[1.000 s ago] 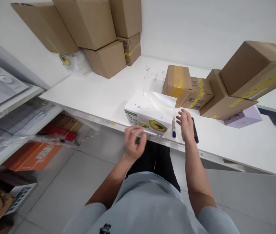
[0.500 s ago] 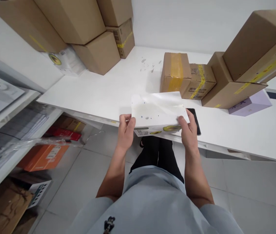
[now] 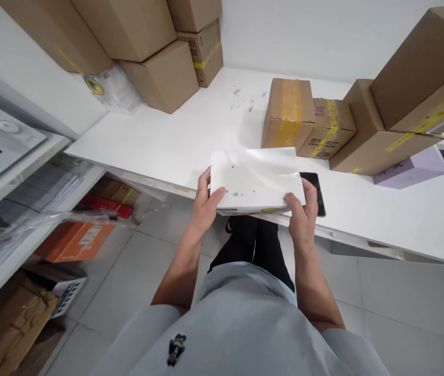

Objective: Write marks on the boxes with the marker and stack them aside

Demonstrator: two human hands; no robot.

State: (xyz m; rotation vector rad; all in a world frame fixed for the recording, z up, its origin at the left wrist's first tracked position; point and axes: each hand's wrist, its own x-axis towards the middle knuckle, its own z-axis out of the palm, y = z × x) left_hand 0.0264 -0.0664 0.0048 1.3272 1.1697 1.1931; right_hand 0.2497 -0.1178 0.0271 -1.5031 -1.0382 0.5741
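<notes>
Person, nearest: pale blue shirt (image 3: 241, 318), standing at the front edge of a white desk (image 3: 175, 141).

Left hand (image 3: 205, 204): clamping the left end of a white carton (image 3: 257, 177), thumb pressing on the top near its front corner, fingers wrapping the end wall.

Right hand (image 3: 302, 214): clamping the opposite end in the same fashion, thumb lying on the top.

White carton, one: sitting at the desk's front edge, between the two hands, top facing up and bearing small dark specks; only a thin strip of its printed front is showing. Whether its underside is touching the desk cannot be told.

Step in hand, as judged: the person is steadying the carton from both ends. Any shift of it would be calling for even pressure from both hands and a level top.

Dark flat device (image 3: 316, 194), one: lying just beside the right hand, near the front edge.

Lilac box (image 3: 412, 167), one: resting toward the desk's right end, beside the lower of two stacked brown boxes (image 3: 386, 146).

Yellow-taped boxes (image 3: 290, 112), two: standing side by side behind the carton, toward the back edge.

Brown boxes (image 3: 167, 75), several: piling up at the back left corner, with an avocado-printed white box (image 3: 118, 89) sitting beneath one.
</notes>
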